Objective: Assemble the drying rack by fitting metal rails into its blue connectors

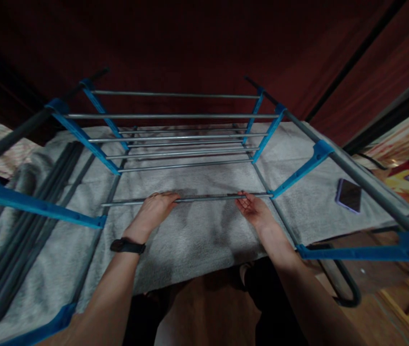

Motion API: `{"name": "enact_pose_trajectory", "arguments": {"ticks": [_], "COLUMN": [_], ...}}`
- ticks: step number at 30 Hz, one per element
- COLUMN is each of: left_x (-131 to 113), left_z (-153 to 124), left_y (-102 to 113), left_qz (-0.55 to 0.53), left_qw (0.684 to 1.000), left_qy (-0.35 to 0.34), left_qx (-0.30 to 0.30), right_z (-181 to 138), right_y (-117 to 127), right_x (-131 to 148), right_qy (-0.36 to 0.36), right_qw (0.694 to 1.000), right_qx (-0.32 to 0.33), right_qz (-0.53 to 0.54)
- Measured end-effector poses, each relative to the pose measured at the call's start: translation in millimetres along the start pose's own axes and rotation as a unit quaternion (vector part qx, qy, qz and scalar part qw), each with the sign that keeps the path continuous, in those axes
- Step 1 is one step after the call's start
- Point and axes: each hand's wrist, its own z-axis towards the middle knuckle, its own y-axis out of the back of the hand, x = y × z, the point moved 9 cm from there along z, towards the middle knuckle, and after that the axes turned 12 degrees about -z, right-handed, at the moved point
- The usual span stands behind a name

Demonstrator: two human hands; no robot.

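Observation:
A thin metal rod runs crosswise low in the frame of a blue and grey rack. My left hand, with a dark watch on its wrist, is closed over the rod left of its middle. Nearer the other end, my right hand grips the same rod, palm partly up. The rod's right end meets a blue plastic bracket. Its left end lies by the left grey tube, close to another blue bracket; whether it is seated there I cannot tell. Several similar rods span the brackets farther back.
A grey blanket lies under the rack. Several loose grey tubes rest on it at left. A phone lies at right, outside the rack. Dark red fabric hangs behind. Wooden floor shows below.

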Motion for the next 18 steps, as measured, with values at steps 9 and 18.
{"name": "enact_pose_trajectory", "arguments": {"ticks": [9, 18], "left_x": [2.6, 5.0], "left_z": [-4.2, -9.2], "left_y": [-0.7, -9.1], "left_qz": [-0.017, -0.034], "left_qw": [1.0, 0.999], "left_qy": [-0.007, -0.021], "left_qx": [-0.007, 0.006], "right_z": [-3.3, -5.0], "right_y": [-0.7, 3.5], "right_x": [-1.3, -1.2], "right_qy": [0.002, 0.0], "right_qw": [1.0, 0.999], "right_qx": [-0.019, -0.029], "right_qz": [-0.004, -0.019]}}
